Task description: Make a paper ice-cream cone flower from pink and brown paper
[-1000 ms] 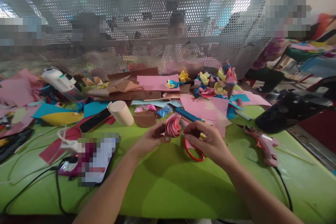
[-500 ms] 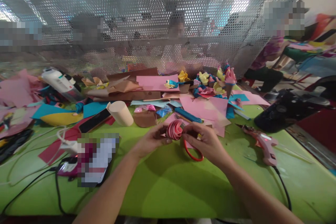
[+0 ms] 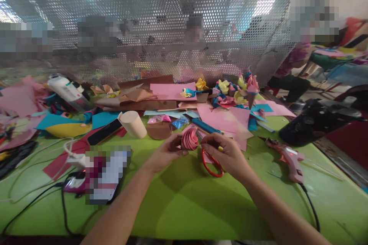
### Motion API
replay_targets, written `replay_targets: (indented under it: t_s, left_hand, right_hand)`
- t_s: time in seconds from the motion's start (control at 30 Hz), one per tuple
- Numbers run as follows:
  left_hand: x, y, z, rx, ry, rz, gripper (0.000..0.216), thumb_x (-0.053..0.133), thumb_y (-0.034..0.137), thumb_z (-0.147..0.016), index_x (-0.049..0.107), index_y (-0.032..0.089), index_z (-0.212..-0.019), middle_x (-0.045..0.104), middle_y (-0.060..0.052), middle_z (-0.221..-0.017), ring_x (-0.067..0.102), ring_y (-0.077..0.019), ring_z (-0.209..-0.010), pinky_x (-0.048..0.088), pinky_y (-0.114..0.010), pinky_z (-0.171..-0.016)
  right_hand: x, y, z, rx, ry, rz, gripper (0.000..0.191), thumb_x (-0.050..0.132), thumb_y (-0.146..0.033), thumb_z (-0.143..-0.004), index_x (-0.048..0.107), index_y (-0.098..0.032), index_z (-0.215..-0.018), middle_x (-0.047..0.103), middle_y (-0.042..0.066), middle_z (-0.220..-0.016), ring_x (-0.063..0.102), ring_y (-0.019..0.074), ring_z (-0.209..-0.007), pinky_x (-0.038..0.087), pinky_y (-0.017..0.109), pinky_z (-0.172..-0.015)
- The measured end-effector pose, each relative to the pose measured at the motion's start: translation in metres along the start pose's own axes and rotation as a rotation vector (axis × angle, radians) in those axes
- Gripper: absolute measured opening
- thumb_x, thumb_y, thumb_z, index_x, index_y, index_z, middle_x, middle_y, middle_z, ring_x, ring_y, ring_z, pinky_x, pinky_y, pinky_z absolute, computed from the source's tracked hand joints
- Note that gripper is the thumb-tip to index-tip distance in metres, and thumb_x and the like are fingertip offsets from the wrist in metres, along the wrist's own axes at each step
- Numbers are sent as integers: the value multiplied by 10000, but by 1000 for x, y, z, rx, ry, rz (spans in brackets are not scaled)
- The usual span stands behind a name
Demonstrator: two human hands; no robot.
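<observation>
A spiral of pink paper strip (image 3: 190, 139), rolled in layers like a rosette, is pinched in the fingers of my left hand (image 3: 168, 152) above the green table. Just right of it is my right hand (image 3: 225, 153), its thumb and fingertips pressed together beside the spiral with a small gap between. Whatever these fingers hold, if anything, is hidden. A red loop (image 3: 212, 174), perhaps a scissors handle, shows below my right hand. Whether it lies on the table or hangs from the hand I cannot tell.
A pink glue gun (image 3: 291, 160) with a black cord lies at right, near a dark bottle (image 3: 316, 120). Phones, cables and a cream cylinder (image 3: 133, 124) are at left. Pink paper sheets (image 3: 174, 91) and crumpled paper flowers line the back, before a perforated metal screen (image 3: 161, 26).
My right fingertips have drawn slightly right, away from the pink spiral, which now shows tilted a little differently. More of the red loop's upper part is visible.
</observation>
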State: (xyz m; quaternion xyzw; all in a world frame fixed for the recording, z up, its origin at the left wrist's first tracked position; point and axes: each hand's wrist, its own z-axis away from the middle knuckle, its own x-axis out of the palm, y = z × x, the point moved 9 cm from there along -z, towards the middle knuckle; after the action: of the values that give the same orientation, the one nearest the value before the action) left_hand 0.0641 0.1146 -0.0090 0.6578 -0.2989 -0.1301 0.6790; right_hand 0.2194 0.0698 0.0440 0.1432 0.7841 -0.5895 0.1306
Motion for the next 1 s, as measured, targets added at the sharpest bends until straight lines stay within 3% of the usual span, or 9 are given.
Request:
replay_targets:
  t_s: [0.23,0.37,0.5,0.73,1.0]
  left_hand:
    - [3,1,3,-77,19,-12,551,872,347,-666,653,220,-1156,707,-63,-1027,672,-176,-858,491,-263,-711]
    - [2,-5,4,-147,20,-14,588,864,394,-670,620,198,-1167,714,-80,-973,696,-195,-819,489,-244,-627]
    - [4,-5,4,-165,1,-37,561,846,408,-687,619,168,-1140,715,-100,-974,695,-187,-781,460,-220,-560]
    - [9,-5,4,-175,-60,-59,441,809,409,-728,623,141,-1025,692,-96,-956,668,-153,-723,435,-198,-506]
    - [8,-4,3,-166,-45,-77,459,802,418,-728,623,147,-1052,683,-94,-959,655,-154,-734,434,-214,-529]
  right_hand:
    - [-11,-22,5,-211,125,18,89,648,-261,-870,721,-209,-866,684,37,-778,614,157,-674,472,248,-573]
    - [-11,-29,8,-298,136,56,137,639,-203,-891,748,-233,-969,705,44,-844,658,161,-731,513,259,-629]
    - [-8,-28,8,-315,123,78,137,626,-210,-907,752,-238,-953,734,66,-906,701,190,-827,542,285,-694]
    - [-6,-27,8,-321,115,93,123,627,-214,-903,747,-237,-905,742,62,-887,707,194,-827,555,292,-717]
    - [-9,-23,7,-285,111,82,115,660,-216,-879,741,-238,-958,717,40,-864,669,162,-734,526,258,-634]
